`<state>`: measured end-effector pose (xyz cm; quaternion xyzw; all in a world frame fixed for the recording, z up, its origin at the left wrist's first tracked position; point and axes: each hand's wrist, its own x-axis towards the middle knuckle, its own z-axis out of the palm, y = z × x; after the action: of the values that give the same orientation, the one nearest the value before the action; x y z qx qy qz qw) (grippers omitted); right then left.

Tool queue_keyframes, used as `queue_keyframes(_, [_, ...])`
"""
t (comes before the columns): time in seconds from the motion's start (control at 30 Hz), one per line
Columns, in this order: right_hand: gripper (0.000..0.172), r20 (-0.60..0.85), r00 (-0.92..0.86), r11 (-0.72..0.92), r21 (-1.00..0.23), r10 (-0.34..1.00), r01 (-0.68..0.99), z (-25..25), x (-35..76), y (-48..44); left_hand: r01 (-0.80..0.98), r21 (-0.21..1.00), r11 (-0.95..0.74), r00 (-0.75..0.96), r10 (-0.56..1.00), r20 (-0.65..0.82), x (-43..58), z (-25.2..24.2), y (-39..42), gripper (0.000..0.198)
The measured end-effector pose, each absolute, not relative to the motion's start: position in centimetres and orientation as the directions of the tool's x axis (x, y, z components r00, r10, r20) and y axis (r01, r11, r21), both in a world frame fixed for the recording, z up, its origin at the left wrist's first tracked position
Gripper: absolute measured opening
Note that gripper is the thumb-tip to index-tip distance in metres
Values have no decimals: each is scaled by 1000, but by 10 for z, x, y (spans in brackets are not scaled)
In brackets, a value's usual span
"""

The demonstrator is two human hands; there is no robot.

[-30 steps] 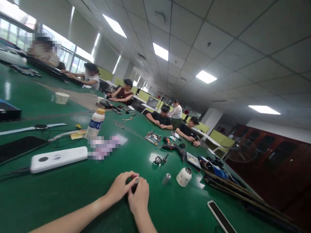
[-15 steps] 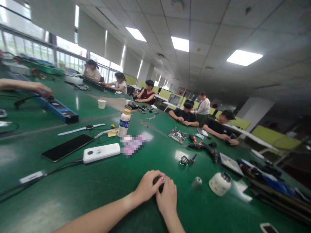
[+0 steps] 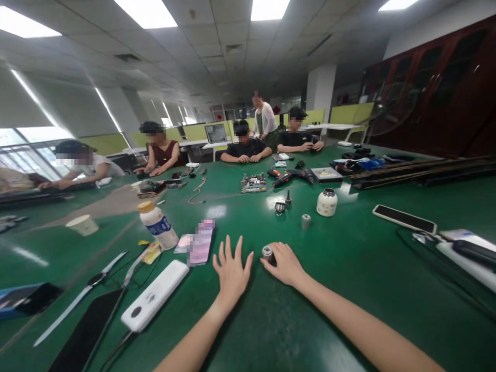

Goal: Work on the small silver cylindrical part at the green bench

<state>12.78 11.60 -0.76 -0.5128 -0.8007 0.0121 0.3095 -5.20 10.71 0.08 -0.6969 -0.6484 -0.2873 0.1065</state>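
My left hand (image 3: 233, 271) lies over the green tabletop with its fingers spread, holding nothing. To its right, my right hand (image 3: 285, 262) has its thumb and fingers curled round a small metal cylinder (image 3: 267, 251), whose round silver top faces up. The cylinder's lower side is partly hidden by the fingers. A similar small silver cylinder (image 3: 306, 221) stands farther off, beyond my right hand. Near it are a round metal fitting (image 3: 279, 208), a dark pointed bit (image 3: 288, 198) and a cream-coloured pot (image 3: 327, 202) with a dark top.
Left of my hands are a purple patterned phone (image 3: 202, 244), a white power bank (image 3: 155, 295), a bottle (image 3: 158, 226) and a watch (image 3: 95, 279). A circuit board (image 3: 253, 182) and a power drill (image 3: 282, 179) lie farther back. Several people sit around the table.
My hands were together around a dark object; now they are apart, the left one spread and the right one on the cylinder. The view has levelled and swung to the right.
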Motion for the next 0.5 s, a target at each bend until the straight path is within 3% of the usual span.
queue_keyframes(0.13, [26, 477, -280, 472, -348, 833, 810, -5, 128, 114, 976, 216, 2, -112, 859, 499, -64, 4, 117, 55])
queue_keyframes(0.27, [25, 466, -280, 471, -366, 839, 803, -5, 129, 115, 969, 248, 22, -143, 863, 484, -76, 4, 133, 58])
queue_keyframes(0.5, [23, 451, -287, 477, -393, 845, 786, -1, 128, 116, 904, 226, -363, 125, 730, 672, -80, 6, 149, 48])
